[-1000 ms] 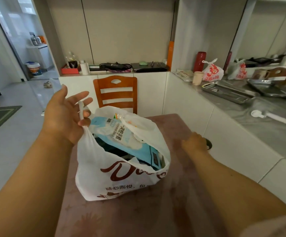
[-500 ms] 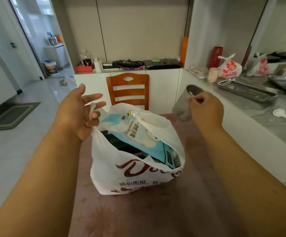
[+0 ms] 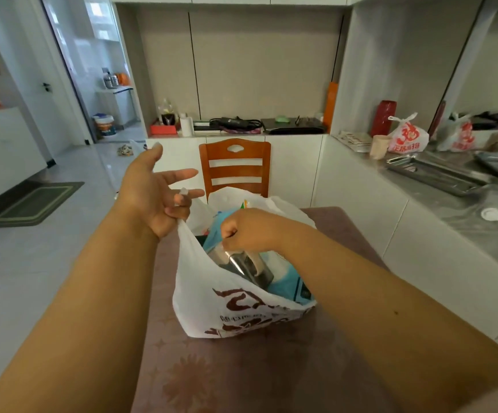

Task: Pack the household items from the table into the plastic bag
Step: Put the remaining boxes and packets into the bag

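Brown table (image 3: 271,368) filling the bottom of the view, carrying a white bag (image 3: 212,305) with dark red writing near its middle. Standing open, the bag, holding a blue pack (image 3: 286,281) on its right side and a grey cup (image 3: 241,266) tipped over at its mouth. Wooden chair (image 3: 235,168) standing just behind the table, tucked against white cupboards. Grey counter (image 3: 480,222) running along the right, carrying metal trays (image 3: 432,174), a small red-and-white bag (image 3: 408,135) and a red bottle (image 3: 385,117). Left hand (image 3: 155,192) lifting the bag's left handle (image 3: 183,193), pinching it between the two lowest fingers and the palm, with thumb and first finger spread out wide. Right hand (image 3: 247,231) reaching over the bag's mouth, curled tight into a fist, fingers pressing together on the cup's top edge, cup sitting partly inside the bag, leaning on the blue pack.
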A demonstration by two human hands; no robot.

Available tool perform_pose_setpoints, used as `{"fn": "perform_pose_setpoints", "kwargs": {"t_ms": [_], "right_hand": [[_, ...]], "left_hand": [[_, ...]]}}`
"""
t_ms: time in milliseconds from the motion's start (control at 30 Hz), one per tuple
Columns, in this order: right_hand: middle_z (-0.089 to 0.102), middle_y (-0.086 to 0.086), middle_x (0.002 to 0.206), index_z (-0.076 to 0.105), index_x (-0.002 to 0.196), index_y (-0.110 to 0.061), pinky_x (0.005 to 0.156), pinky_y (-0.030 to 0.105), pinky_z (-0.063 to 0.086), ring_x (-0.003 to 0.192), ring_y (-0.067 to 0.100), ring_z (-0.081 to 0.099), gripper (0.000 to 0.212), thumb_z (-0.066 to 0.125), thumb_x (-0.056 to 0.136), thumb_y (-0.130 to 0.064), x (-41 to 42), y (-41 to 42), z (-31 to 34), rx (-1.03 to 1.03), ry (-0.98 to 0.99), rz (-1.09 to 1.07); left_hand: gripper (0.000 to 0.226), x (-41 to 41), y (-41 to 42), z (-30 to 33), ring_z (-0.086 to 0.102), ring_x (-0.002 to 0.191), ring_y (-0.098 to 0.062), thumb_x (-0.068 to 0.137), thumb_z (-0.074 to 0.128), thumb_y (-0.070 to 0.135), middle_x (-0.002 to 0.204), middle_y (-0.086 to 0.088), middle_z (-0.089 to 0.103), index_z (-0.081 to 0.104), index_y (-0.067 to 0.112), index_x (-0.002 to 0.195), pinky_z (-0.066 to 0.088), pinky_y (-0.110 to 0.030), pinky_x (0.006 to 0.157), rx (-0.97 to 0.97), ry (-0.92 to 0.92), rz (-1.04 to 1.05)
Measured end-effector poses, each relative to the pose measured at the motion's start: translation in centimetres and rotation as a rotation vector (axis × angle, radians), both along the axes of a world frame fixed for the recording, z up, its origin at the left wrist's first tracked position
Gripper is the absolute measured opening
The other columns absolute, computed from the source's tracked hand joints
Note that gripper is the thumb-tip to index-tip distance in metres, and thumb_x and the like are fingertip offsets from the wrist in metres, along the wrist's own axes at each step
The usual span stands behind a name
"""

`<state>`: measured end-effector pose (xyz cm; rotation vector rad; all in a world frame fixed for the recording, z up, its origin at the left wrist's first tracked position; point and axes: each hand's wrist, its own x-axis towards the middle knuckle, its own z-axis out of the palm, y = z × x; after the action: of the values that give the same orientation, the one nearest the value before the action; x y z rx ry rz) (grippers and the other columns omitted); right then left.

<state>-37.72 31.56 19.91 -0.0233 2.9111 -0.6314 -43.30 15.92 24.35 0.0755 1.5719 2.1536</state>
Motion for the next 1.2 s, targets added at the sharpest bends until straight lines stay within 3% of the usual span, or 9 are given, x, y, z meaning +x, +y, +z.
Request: {"fn": "perform_pose_setpoints", "kwargs": {"t_ms": [333,500,633,833,900,967,1033,1100,1200], "right_hand": [[0.056,0.000,0.078,0.048,0.071,-0.021,0.073,0.030,0.043,0.072,0.014,0.054,0.022,0.054,0.091,-0.028,-2.3,6.0,0.7,0.191,0.031,-0.370],[0.054,0.000,0.084,0.056,0.105,-0.016,0.068,0.027,0.045,0.069,0.011,0.049,0.023,0.062,0.087,-0.029,-1.8,5.9,-3.5,0.104,0.046,-0.558],[0.062,0.002,0.104,0.056,0.116,-0.020,0.089,0.035,0.052,0.085,0.014,0.059,0.030,0.056,0.092,-0.037,-1.2,4.4,-5.2,0.108,0.295,-0.395],[0.059,0.006,0.123,0.055,0.123,-0.015,0.095,0.038,0.048,0.104,0.017,0.056,0.032,0.057,0.093,-0.025,1.7,1.9,-2.2,0.112,0.518,-0.129],[0.061,0.009,0.116,0.058,0.119,-0.015,0.090,0.039,0.051,0.102,0.026,0.059,0.043,0.073,0.080,-0.025,2.7,2.0,-2.0,0.337,0.895,-0.191],[0.055,0.009,0.122,0.047,0.129,-0.019,0.092,0.038,0.045,0.108,0.027,0.054,0.064,0.075,0.075,-0.041,3.3,2.6,-1.3,0.403,0.938,-0.481],[0.050,0.007,0.125,0.032,0.137,-0.021,0.097,0.038,0.042,0.115,0.026,0.051,0.072,0.067,0.080,-0.048,3.3,3.4,-1.1,0.208,0.669,-0.672],[0.057,0.005,0.111,0.033,0.137,-0.020,0.092,0.037,0.049,0.105,0.025,0.060,0.060,0.064,0.087,-0.032,3.3,4.0,-0.4,-0.303,0.445,-0.699],[0.061,0.004,0.092,0.042,0.136,-0.019,0.082,0.032,0.054,0.080,0.016,0.059,0.047,0.057,0.092,-0.013,3.8,5.0,2.5,-1.079,0.480,-0.635]], "left_hand": [[0.052,-0.7,0.6,-0.8,0.040,0.039,-0.006,0.090,0.043,0.051,0.111,-0.019,0.066,0.061,0.009,0.114,0.028,-0.015,0.037,-0.088,0.033,0.071],[0.048,-0.5,1.5,-0.8,0.044,0.045,-0.008,0.091,0.045,0.048,0.111,-0.015,0.067,0.063,0.010,0.114,0.034,-0.016,0.037,-0.086,0.050,0.097],[0.043,-0.3,2.5,-1.2,0.054,0.056,-0.010,0.092,0.046,0.044,0.107,-0.015,0.068,0.063,0.010,0.113,0.047,-0.021,0.048,-0.114,0.101,0.111],[0.038,0.1,2.6,-1.8,0.060,0.064,-0.014,0.093,0.049,0.039,0.106,-0.014,0.068,0.064,0.010,0.111,0.056,-0.028,0.063,-0.144,0.159,0.127],[0.030,0.7,2.8,-1.9,0.060,0.069,-0.017,0.093,0.052,0.034,0.104,-0.011,0.067,0.063,0.012,0.110,0.057,-0.031,0.073,-0.177,0.193,0.156],[0.021,0.9,2.9,-2.3,0.062,0.074,-0.018,0.090,0.058,0.027,0.103,-0.006,0.065,0.059,0.020,0.110,0.058,-0.031,0.073,-0.277,0.285,0.201],[0.032,1.3,2.8,-3.0,0.062,0.076,-0.017,0.088,0.063,0.019,0.094,0.003,0.059,0.053,0.024,0.118,0.054,-0.027,0.064,-0.406,0.382,0.230],[0.033,1.5,2.8,-3.3,0.058,0.071,-0.013,0.089,0.062,0.017,0.087,0.004,0.059,0.055,0.017,0.121,0.050,-0.025,0.061,-0.480,0.439,0.247],[0.021,1.2,2.9,-2.1,0.052,0.067,-0.013,0.093,0.054,0.018,0.084,-0.004,0.066,0.065,0.008,0.109,0.049,-0.027,0.068,-0.490,0.492,0.266]]}}
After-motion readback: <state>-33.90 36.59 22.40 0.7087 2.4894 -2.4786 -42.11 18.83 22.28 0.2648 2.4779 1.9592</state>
